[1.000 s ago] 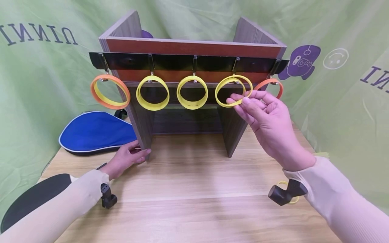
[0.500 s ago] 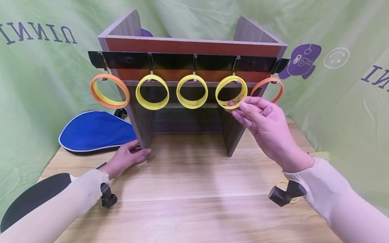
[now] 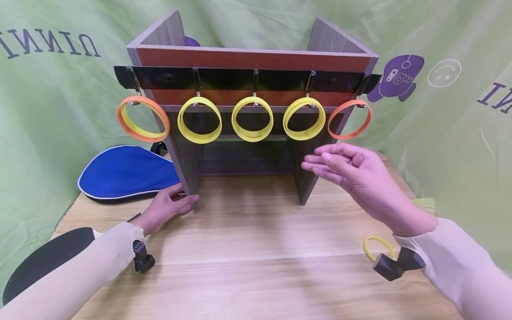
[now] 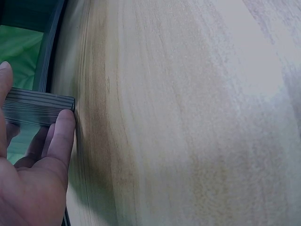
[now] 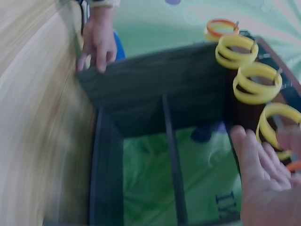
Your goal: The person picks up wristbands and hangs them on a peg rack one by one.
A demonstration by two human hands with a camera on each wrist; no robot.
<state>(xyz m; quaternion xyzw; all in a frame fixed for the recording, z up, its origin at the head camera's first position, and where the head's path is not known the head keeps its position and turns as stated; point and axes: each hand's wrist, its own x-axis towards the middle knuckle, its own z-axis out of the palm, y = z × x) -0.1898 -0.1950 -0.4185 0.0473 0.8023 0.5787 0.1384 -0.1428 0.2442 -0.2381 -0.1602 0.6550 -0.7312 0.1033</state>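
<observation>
Several rings hang from hooks on the black strip (image 3: 232, 79) across the front of a grey wood-grain shelf (image 3: 310, 173). Yellow ones (image 3: 253, 138) hang in the middle. An orange and yellow pair (image 3: 142, 137) hangs at the left end, and a single orange ring (image 3: 347, 135) at the right end. My right hand (image 3: 356, 173) is held below the right-hand rings, fingers nearly straight, holding nothing. My left hand (image 3: 166, 209) grips the foot of the shelf's left side panel (image 4: 40, 106), thumb and fingers on either side.
On the table (image 3: 248, 275), a loose yellow ring (image 3: 378, 240) lies near my right wrist. A blue padded case (image 3: 126, 173) lies left of the shelf, and a black rounded object (image 3: 44, 262) is partly under my left sleeve. Yellowish strips (image 3: 425, 204) lie behind my right wrist.
My right hand has let go of the yellow ring second from the right and drawn back down and right. That ring now hangs still on its hook. The left hand stays put.
</observation>
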